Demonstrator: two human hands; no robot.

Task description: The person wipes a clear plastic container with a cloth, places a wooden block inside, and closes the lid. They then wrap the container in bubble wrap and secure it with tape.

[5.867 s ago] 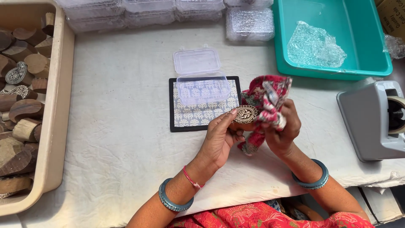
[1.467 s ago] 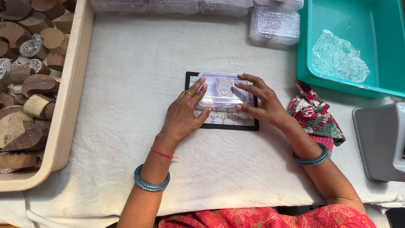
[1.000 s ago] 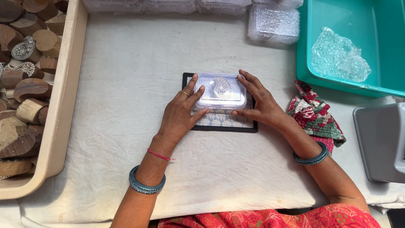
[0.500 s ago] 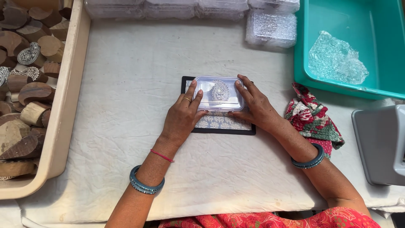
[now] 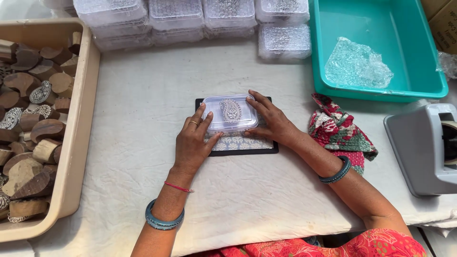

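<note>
At the centre of the frame, on a white cloth-covered table, a small clear plastic box with rounded corners sits on a flat black-rimmed pad faced with a pale patterned fabric. Through the box's glossy lid a paisley-shaped carved stamp shows. The left hand presses the box's left end, fingers flat on the lid and thumb against the lower edge; the right hand clasps the right end the same way, so both hands grasp the box between them. Each wrist carries a blue bangle.

Along the left edge of the frame, a beige plastic tub holds rough brown wooden blocks, some with pale carved faces. Across the top, stacks of clear lidded boxes stand in a row. At the upper right, a smooth teal tray holds a crumpled sheet of bubble wrap. Just right of the pad lies a bunched red, green and white cloth, and at the right edge stands a grey plastic tape dispenser.
</note>
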